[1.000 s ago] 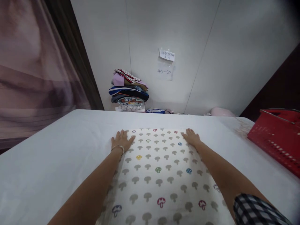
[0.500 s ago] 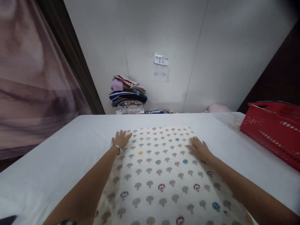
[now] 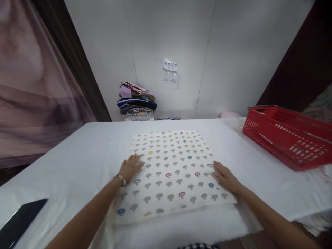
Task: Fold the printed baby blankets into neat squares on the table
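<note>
A white cloth printed with small mushrooms [image 3: 171,166] lies spread on the white-covered table [image 3: 70,159] in front of me. Most of its mushrooms are grey-brown, a few red, blue, yellow or green. My left hand [image 3: 129,167], with a bracelet at the wrist, rests flat on the cloth's left edge, fingers spread. On the opposite side my right hand [image 3: 225,177] lies with its fingertips on the right edge, fingers stretched out. Neither hand grips the fabric. The cloth's near edge shows, running slightly slanted near the table's front.
A red plastic basket [image 3: 280,138] stands at the right of the table. Behind the table's far edge rises a stack of folded clothes [image 3: 137,102] against the wall. A dark flat object [image 3: 23,221] lies at the near left. A pink curtain [image 3: 38,86] hangs at the left.
Both hands have moved down the cloth's sides toward me. The cloth's near edge now shows on the table. The view has shifted, bringing more of the basket and the dark object into sight.
</note>
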Available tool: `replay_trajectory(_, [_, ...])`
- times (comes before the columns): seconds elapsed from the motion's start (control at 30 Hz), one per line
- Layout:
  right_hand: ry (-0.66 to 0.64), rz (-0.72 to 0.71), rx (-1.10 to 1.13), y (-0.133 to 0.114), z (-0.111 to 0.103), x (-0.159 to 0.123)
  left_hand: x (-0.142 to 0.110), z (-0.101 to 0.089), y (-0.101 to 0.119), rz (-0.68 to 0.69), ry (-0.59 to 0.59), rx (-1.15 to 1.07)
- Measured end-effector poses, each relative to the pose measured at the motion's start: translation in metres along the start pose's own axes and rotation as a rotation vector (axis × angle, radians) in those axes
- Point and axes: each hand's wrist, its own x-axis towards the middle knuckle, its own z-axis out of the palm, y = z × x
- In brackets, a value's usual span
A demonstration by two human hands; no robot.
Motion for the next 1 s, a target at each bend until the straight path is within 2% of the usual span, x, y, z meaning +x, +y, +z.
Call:
replay_trajectory(0.07, [0.093, 0.081, 0.151, 0.008, -0.005, -0.018, -0.024, 0.002, -0.005, 0.042, 0.007, -0.002])
replay_trajectory(0.17, [0.204, 0.207, 0.306, 0.017, -0.010, -0.055, -0.075, 0.016, -0.020, 0.159, 0.037, -0.012])
replay_trajectory(0.3, [0.213, 0.323, 0.453, 0.008, -0.012, -0.090, -0.135, 0.034, -0.037, 0.176, 0.153, -0.057])
replay_trajectory(0.4, [0.171, 0.410, 0.582, -0.005, -0.013, -0.096, -0.160, 0.040, -0.041, 0.192, 0.199, -0.113])
replay_trajectory(0.53, [0.155, 0.437, 0.781, -0.010, -0.017, -0.100, -0.177, 0.043, -0.040, 0.272, 0.239, -0.142])
replay_trajectory(0.6, [0.119, 0.408, 0.775, -0.009, -0.018, -0.104, -0.182, 0.044, -0.041, 0.284, 0.277, -0.170])
replay_trajectory(0.7, [0.095, 0.329, 0.625, -0.007, -0.016, -0.110, -0.183, 0.047, -0.043, 0.280, 0.335, -0.227])
replay_trajectory(0.9, [0.308, 0.095, 0.289, -0.004, 0.005, -0.105, -0.178, 0.048, -0.041, 0.297, 0.421, -0.267])
replay_trajectory(1.0, [0.363, 0.058, 0.181, -0.003, 0.011, -0.100, -0.177, 0.048, -0.038, 0.277, 0.437, -0.253])
